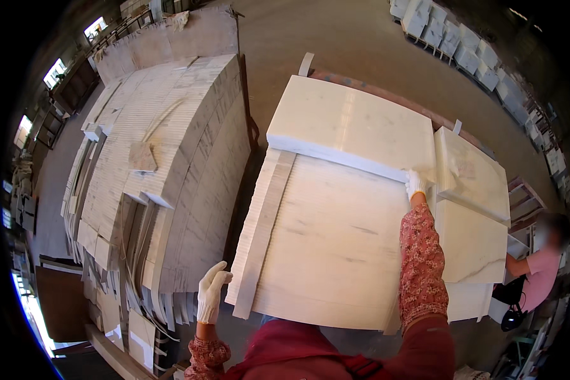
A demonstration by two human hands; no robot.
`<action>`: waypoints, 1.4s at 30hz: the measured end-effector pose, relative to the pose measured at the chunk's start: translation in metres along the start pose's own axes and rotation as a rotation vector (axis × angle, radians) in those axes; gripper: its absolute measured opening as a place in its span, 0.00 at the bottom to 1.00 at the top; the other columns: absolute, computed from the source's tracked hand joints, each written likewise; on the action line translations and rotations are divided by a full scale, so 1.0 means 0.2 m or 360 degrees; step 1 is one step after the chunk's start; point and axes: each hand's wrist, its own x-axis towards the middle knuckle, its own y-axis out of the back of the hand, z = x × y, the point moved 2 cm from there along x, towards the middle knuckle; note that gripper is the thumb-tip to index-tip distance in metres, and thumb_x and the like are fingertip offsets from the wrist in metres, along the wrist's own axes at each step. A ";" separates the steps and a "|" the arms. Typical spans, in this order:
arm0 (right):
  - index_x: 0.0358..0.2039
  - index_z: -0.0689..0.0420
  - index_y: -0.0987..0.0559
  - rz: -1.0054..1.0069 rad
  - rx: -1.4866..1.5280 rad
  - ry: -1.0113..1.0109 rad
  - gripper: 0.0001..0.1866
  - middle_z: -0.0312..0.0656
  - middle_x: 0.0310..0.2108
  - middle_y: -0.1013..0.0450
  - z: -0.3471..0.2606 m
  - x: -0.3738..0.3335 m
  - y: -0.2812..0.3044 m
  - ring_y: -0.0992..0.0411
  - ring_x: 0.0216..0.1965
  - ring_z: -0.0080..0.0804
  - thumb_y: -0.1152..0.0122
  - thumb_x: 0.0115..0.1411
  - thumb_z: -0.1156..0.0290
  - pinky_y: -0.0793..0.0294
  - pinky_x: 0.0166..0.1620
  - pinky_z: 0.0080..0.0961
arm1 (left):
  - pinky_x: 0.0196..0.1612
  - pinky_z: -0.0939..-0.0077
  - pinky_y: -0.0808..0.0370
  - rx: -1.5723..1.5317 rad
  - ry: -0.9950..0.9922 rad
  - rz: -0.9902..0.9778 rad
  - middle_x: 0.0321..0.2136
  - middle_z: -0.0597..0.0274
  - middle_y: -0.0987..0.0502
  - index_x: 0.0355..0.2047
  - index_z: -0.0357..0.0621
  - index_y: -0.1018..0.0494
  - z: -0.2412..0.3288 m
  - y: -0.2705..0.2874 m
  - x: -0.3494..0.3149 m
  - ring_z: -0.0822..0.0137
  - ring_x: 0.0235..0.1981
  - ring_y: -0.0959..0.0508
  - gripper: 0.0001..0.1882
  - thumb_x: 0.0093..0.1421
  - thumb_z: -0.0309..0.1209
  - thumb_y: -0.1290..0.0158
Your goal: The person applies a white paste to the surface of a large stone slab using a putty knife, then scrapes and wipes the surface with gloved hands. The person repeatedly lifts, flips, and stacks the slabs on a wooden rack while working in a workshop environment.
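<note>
White knitted gloves cover both of my hands. My right hand (416,182) reaches forward with its fingers curled on the near right corner of a white marble slab (354,123) at the far side of the stack. In front of it lies a wide, lower marble surface (335,234) with faint grey veins. A narrow grey strip (266,234) lies along its left part. My left hand (213,291) is raised beside the near left corner of this stack, holding nothing, its fingers apart and the thumb side toward the stone.
A large stack of grey-veined stone slabs (209,164) stands to the left, with a broken stone piece (143,157) on top. More marble slabs (472,164) adjoin on the right, where a person in pink (541,275) stands. Rows of white blocks (465,47) line the far right.
</note>
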 end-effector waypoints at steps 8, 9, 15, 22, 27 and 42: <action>0.44 0.58 0.18 0.1239 -0.1101 0.0349 0.26 0.53 0.42 0.21 -0.06 -0.03 0.27 0.22 0.45 0.52 0.41 0.55 0.50 0.24 0.49 0.47 | 0.50 0.75 0.28 0.0163 0.0136 0.0556 0.37 0.58 0.21 0.57 0.30 0.29 -0.37 0.75 -0.17 0.70 0.39 0.24 0.25 0.65 0.35 0.48; 0.44 0.59 0.17 0.0897 -0.1230 0.0350 0.26 0.53 0.43 0.21 -0.11 0.07 0.43 0.22 0.46 0.53 0.41 0.55 0.50 0.24 0.50 0.46 | 0.47 0.76 0.28 0.0140 0.0128 0.0548 0.36 0.59 0.21 0.57 0.31 0.29 -0.44 0.76 -0.16 0.70 0.37 0.24 0.25 0.65 0.37 0.48; 0.42 0.57 0.16 0.0733 -0.1226 0.0143 0.23 0.54 0.44 0.21 -0.17 0.05 0.33 0.23 0.48 0.54 0.40 0.54 0.52 0.23 0.49 0.44 | 0.42 0.76 0.26 0.0172 0.0127 0.0437 0.34 0.58 0.20 0.55 0.30 0.27 -0.62 0.72 -0.08 0.70 0.34 0.23 0.25 0.64 0.38 0.48; 0.40 0.55 0.15 0.0913 -0.1330 0.0242 0.20 0.51 0.42 0.19 -0.18 0.12 0.44 0.20 0.45 0.51 0.38 0.54 0.54 0.20 0.43 0.43 | 0.48 0.74 0.27 0.0471 0.0068 0.0080 0.42 0.53 0.21 0.55 0.27 0.28 -0.41 0.49 0.16 0.66 0.42 0.23 0.24 0.63 0.33 0.52; 0.39 0.53 0.14 0.0953 -0.1162 0.0102 0.20 0.50 0.42 0.19 -0.24 -0.06 0.25 0.19 0.43 0.48 0.36 0.51 0.54 0.19 0.42 0.41 | 0.51 0.74 0.29 0.0543 -0.0073 -0.0050 0.43 0.55 0.21 0.57 0.30 0.29 -0.37 0.47 0.46 0.67 0.42 0.23 0.24 0.65 0.35 0.50; 0.44 0.63 0.21 0.0097 0.0364 -0.0050 0.22 0.53 0.36 0.20 -0.06 -0.15 0.39 0.20 0.34 0.46 0.37 0.56 0.59 0.23 0.30 0.37 | 0.51 0.51 0.27 0.1533 -0.0731 -0.0106 0.59 0.36 0.32 0.64 0.51 0.39 0.70 -1.01 2.32 0.39 0.53 0.26 0.35 0.63 0.59 0.55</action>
